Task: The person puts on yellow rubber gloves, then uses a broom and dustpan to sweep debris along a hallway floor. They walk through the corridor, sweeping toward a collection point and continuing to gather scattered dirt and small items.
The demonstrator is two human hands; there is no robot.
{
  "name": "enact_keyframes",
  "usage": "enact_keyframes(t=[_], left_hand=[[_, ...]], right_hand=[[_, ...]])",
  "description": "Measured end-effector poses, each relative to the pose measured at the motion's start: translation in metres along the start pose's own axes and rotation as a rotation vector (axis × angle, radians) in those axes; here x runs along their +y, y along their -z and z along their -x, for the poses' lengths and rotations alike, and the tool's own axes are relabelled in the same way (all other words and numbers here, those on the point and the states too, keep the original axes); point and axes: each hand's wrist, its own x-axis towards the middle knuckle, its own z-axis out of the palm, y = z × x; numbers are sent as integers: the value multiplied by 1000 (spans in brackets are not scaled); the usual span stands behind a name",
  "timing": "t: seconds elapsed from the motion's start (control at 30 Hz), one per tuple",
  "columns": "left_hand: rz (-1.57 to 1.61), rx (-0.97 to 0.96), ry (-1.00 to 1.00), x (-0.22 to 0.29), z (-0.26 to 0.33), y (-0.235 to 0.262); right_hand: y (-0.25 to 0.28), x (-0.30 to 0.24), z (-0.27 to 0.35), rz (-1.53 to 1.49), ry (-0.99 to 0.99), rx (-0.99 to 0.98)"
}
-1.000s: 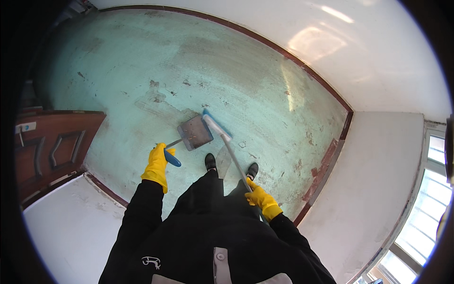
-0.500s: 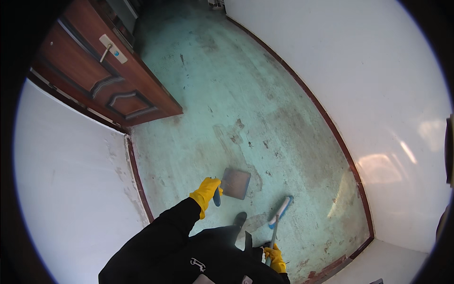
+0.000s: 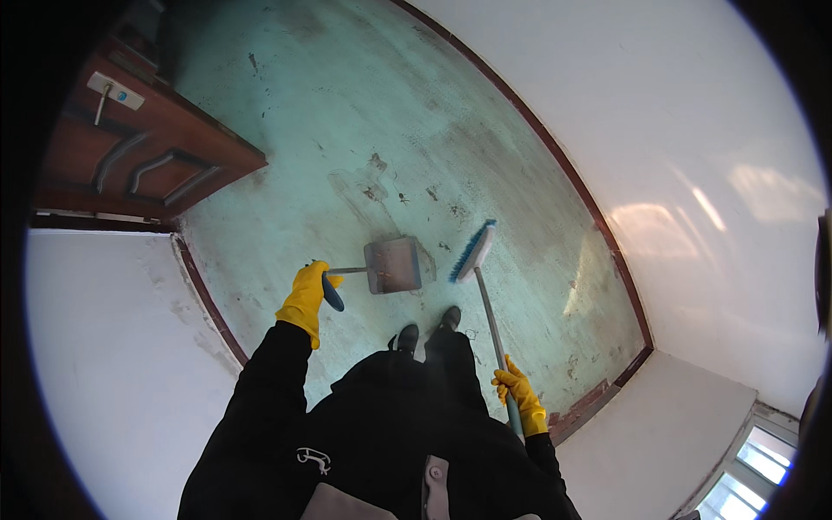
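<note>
Both my hands wear yellow rubber gloves. My left hand [image 3: 305, 296] is closed round the dark grip of a long-handled dustpan [image 3: 394, 265], whose brownish-grey pan lies to the right of the hand, over the floor. In my right hand [image 3: 520, 394] is the grey handle of a broom [image 3: 475, 253] with a white head and blue bristles. The broom head is right of the dustpan, apart from it, with its bristles facing left. Whether the bristles touch the floor I cannot tell.
The worn green floor [image 3: 520, 286] has dark stains and scuffs. A brown door [image 3: 165, 147] stands ajar at the far left. White walls with dark red skirting [image 3: 568, 169] run along both sides. A window [image 3: 754, 468] shows at the lower right. My dark shoes [image 3: 429, 329] are below the dustpan.
My view has shifted, and the door now sits farther left. The broom head has moved forward and turned beside the dustpan. My right hand has come up; both hands keep their hold.
</note>
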Motion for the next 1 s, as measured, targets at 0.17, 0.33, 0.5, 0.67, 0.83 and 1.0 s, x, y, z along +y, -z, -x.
enact_keyframes(t=[0.17,0.33,0.5,0.67,0.83,1.0], left_hand=[[148,146,71,39,-6,18],[267,116,127,54,-18,29],[471,238,220,52,-31,47],[501,431,273,53,-35,80],[428,386,229,49,-51,117],[482,394,251,30,-82,155]], right_hand=[[85,19,-20,-199,-132,243],[125,-18,-76,-628,-337,283],[88,-107,-109,-250,110,304],[24,-222,-244,55,48,197],[-85,-293,-340,1019,66,337],[-276,-287,-342,1394,36,179]])
